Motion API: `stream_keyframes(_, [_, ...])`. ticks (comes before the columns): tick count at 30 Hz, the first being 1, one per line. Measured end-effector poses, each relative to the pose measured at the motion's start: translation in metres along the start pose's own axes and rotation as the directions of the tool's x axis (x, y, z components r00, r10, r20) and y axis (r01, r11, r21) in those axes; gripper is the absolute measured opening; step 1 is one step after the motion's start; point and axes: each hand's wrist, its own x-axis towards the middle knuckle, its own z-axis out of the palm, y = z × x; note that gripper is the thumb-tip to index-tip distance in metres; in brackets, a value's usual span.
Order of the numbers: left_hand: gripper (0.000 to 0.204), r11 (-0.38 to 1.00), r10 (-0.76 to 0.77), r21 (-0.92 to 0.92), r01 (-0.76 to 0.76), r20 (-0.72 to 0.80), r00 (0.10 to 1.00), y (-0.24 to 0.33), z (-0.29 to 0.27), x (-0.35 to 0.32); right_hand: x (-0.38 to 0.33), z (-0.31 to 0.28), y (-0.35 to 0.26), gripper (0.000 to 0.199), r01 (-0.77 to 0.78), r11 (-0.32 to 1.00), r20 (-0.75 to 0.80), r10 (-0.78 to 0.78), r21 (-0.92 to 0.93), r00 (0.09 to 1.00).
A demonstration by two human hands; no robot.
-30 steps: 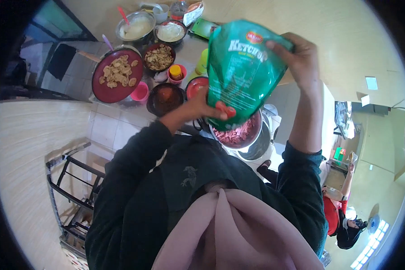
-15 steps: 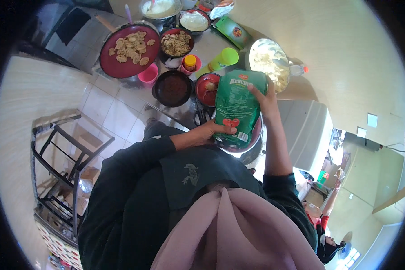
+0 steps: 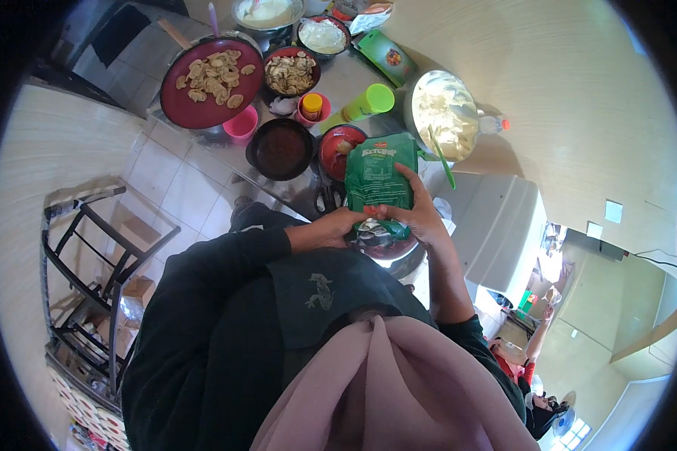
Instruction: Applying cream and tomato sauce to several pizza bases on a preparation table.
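The left hand (image 3: 338,228) and right hand (image 3: 423,214), both partly curled, grip the green pouch (image 3: 383,180); a slack pinch could drop it left onto the red bowl (image 3: 329,155).

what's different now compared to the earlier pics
The green pouch has come down, away from the camera, and its lower end now shows a silvery patch. The right hand has shifted from the upper corner down toward the left hand, which still holds the lower end. The plate of slices and the yellow-lidded jar stayed put.
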Motion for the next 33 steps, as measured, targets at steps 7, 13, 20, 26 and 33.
stream_keyframes(7, [0.029,0.996,-0.033,-0.078,0.034,0.009,0.999,-0.001,-0.004,0.005,0.000,-0.002,0.013,0.072,-0.010,0.988,0.002,0.010,0.151,1.000])
stream_keyframes(13, [0.038,0.986,0.046,-0.166,-0.032,0.078,0.996,0.021,-0.006,0.006,-0.005,0.005,0.008,0.067,0.081,0.996,-0.016,-0.080,0.044,0.997])
stream_keyframes(20, [0.039,0.970,0.048,-0.240,-0.026,0.086,0.995,0.016,-0.011,0.029,-0.006,0.006,0.017,0.073,0.171,0.980,-0.089,-0.180,-0.099,0.980])
stream_keyframes(26, [0.038,0.988,0.127,-0.095,-0.124,0.022,0.992,0.013,-0.007,0.018,0.008,-0.001,-0.018,0.082,-0.306,0.863,-0.414,0.126,-0.403,0.901])
stream_keyframes(33, [0.042,0.982,0.182,0.064,-0.177,-0.076,0.980,0.007,-0.009,0.009,0.069,-0.022,-0.034,0.092,0.044,0.293,-0.041,-0.278,-0.955,0.960])
